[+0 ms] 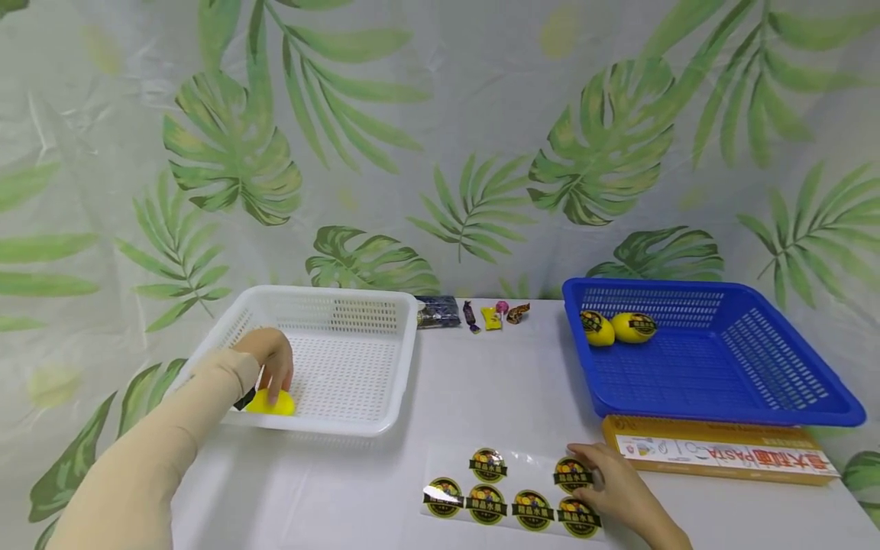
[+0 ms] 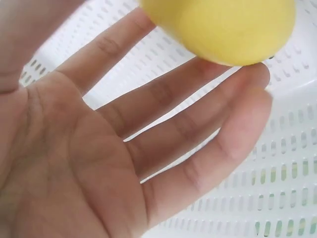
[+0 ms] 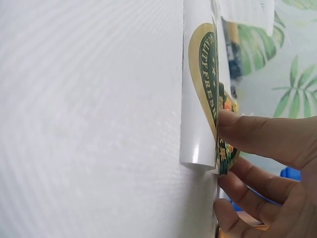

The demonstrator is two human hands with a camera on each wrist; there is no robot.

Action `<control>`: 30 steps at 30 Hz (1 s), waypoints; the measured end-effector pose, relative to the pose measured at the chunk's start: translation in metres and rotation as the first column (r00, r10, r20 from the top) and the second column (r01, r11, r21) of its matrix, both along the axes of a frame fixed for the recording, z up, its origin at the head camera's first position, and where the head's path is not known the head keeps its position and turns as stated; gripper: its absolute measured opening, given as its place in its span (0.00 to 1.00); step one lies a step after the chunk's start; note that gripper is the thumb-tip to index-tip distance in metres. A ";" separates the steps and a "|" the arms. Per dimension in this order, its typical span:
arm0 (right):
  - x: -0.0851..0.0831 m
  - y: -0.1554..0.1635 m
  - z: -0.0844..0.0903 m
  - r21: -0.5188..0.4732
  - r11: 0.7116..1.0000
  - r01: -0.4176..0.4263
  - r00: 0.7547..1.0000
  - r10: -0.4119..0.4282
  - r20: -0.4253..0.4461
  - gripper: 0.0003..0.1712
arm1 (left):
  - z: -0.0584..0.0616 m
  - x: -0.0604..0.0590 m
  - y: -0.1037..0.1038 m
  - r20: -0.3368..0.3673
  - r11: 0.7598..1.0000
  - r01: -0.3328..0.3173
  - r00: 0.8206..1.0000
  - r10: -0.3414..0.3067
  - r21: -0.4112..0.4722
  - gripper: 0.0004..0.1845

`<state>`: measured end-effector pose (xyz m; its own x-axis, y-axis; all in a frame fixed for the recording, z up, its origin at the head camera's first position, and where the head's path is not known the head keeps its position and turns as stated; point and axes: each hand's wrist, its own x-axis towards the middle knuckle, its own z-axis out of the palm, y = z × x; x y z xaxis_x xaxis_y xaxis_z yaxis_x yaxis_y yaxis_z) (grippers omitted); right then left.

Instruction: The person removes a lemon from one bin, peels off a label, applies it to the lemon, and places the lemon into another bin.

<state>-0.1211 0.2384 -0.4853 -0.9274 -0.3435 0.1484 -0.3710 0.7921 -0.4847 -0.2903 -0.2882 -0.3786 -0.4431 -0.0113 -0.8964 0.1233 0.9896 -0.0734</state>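
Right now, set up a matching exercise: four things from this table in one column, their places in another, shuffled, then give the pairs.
1. bare lemon
2. labelled lemons
3. sticker sheet
4. wrapped sweets

A. in the blue basket
B. by the wall between the baskets
C. in the white basket, under the left hand
D. flat on the table, under the right hand

Pairs: 1-C, 2-A, 3-D, 4-B

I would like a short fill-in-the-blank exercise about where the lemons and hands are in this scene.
1. The left hand touches a lemon in the ____ basket.
2. The blue basket holds ____ lemons.
3. The right hand peels a ____ from the sheet.

Missing words: white; two; sticker
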 end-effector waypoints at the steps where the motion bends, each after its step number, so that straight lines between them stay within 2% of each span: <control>1: 0.000 0.000 0.000 0.001 1.000 0.001 1.000 -0.001 0.009 0.35 | -0.002 0.001 0.000 -0.020 1.000 -0.014 1.000 0.014 -0.018 0.19; 3: 0.000 0.000 0.000 0.003 1.000 0.002 1.000 -0.003 0.021 0.35 | -0.006 0.002 0.001 -0.073 0.997 -0.062 0.996 0.059 -0.045 0.19; 5: 0.001 0.000 0.000 0.002 1.000 0.003 1.000 -0.003 0.028 0.35 | -0.010 0.003 0.000 -0.130 0.989 -0.135 0.983 0.128 -0.052 0.19; 7: 0.001 0.000 0.001 -0.001 1.000 0.003 0.999 -0.003 0.033 0.35 | -0.012 0.003 0.000 -0.167 0.983 -0.178 0.972 0.168 -0.050 0.19; 14: 0.001 0.000 0.001 -0.003 1.000 0.008 1.000 -0.007 0.025 0.35 | -0.015 0.000 0.002 -0.181 0.979 -0.194 0.967 0.180 -0.061 0.18; 18: 0.002 0.000 0.001 -0.006 1.000 0.008 1.000 -0.008 0.016 0.35 | -0.015 -0.001 0.004 -0.191 0.971 -0.234 0.956 0.222 -0.044 0.18; 24: 0.001 0.001 0.001 -0.003 1.000 0.011 1.000 -0.011 0.025 0.35 | -0.018 -0.001 0.005 -0.217 0.951 -0.307 0.931 0.294 -0.028 0.21; 29: 0.001 0.001 0.001 0.000 1.000 0.013 0.999 -0.013 0.034 0.35 | -0.019 -0.003 0.011 -0.230 0.923 -0.382 0.904 0.361 -0.050 0.24; 30: 0.001 0.000 0.001 0.000 1.000 0.014 0.999 -0.014 0.034 0.35 | -0.019 -0.004 0.012 -0.223 0.921 -0.387 0.903 0.368 -0.049 0.25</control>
<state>-0.1203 0.2387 -0.4848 -0.9365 -0.3309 0.1163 -0.3433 0.7970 -0.4969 -0.2943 -0.2757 -0.3973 -0.5630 -0.2907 -0.7736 -0.2857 0.9468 -0.1479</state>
